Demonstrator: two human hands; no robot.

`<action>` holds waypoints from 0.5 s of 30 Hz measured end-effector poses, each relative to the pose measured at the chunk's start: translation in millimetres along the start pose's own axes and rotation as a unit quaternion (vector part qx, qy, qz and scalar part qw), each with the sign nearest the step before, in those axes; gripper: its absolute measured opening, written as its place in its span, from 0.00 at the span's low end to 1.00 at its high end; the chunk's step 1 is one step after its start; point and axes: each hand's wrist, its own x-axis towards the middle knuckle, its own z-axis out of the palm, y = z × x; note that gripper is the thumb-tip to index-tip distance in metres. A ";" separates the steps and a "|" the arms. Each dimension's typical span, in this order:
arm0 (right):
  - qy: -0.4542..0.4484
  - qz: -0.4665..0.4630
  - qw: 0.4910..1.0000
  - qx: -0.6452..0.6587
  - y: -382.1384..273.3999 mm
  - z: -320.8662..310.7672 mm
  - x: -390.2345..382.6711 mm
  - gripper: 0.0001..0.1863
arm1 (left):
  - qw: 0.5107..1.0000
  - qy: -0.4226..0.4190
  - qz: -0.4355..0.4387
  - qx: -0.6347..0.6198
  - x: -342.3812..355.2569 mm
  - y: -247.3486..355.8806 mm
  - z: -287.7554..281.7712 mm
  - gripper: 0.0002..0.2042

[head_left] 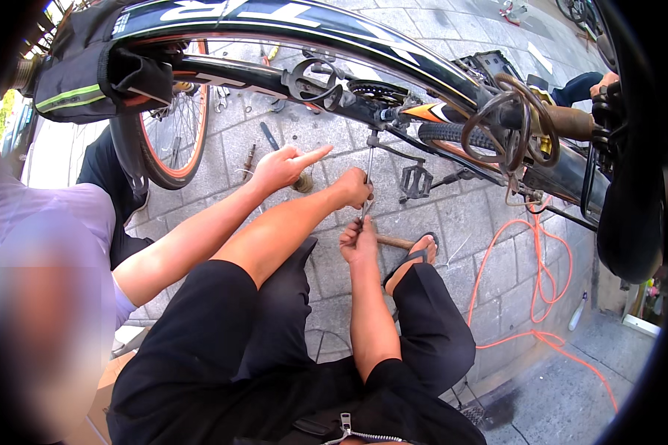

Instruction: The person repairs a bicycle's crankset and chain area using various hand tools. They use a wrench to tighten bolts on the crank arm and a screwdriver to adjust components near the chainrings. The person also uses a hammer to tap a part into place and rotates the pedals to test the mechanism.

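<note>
My left hand (353, 188) is closed around a thin metal rod (370, 157), whose far end reaches the crank area of the bicycle (401, 46). My right hand (358, 239) is closed just below it, fingers pinched at the near end of the same rod. A wooden handle (395, 241) shows beside my right hand; whether I hold it or it lies on the ground, I cannot tell. The crank arm (398, 153) and black pedal (416, 182) are just right of the rod. Another person's hand (278, 169), index finger stretched out, points toward the crank from the left.
The other person (59, 215) is close on my left. Tools, including a dark-handled one (269, 136), lie scattered on the paving. An orange cord (490, 256) loops at right. A coiled cable lock (508, 122) and black bag (100, 67) are on the bicycle. A sandalled foot (416, 256) shows nearby.
</note>
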 end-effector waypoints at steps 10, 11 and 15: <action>-0.208 -0.016 0.978 0.021 19.8 -13.1 0.5 0.22 | 1.000 0.008 -0.004 -0.014 -3.4 -4.1 -4.2 0.13; -0.170 -0.050 0.984 -0.033 20.6 -14.3 3.1 0.22 | 1.000 0.005 -0.010 -0.001 -1.4 -4.5 -6.8 0.13; -0.001 -0.184 0.951 -0.246 25.7 19.1 -31.5 0.23 | 0.998 0.009 -0.029 0.055 -2.2 -1.1 -5.7 0.13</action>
